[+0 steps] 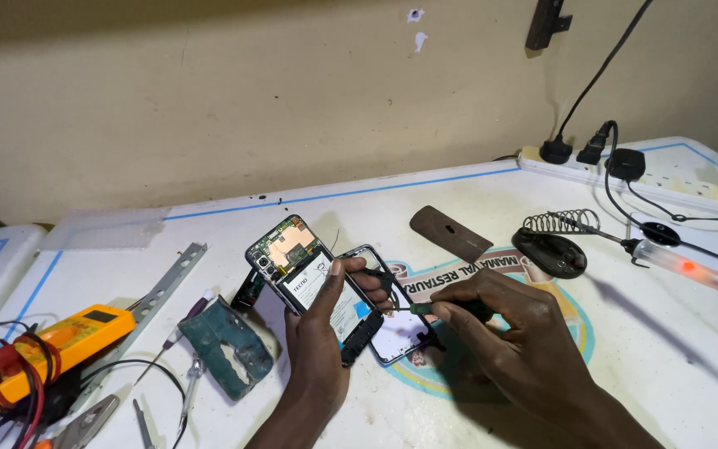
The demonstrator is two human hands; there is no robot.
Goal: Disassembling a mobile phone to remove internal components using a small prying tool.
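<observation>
My left hand [319, 333] holds an opened phone [305, 273] tilted up off the table, its circuit board and white battery exposed, with my thumb pressed on the battery. A loose black phone frame [392, 320] lies just right of it on the table. My right hand [500, 320] grips a small green-handled screwdriver [419, 308], its thin tip pointing left toward the phone's lower edge.
A yellow multimeter [60, 337] with red leads sits at the left, beside a metal strip [164, 287], tweezers and a teal cloth-like piece [226, 341]. To the right are a dark flat cover [450, 234], a soldering iron stand [552, 249], a soldering iron [691, 270] and a power strip [625, 170].
</observation>
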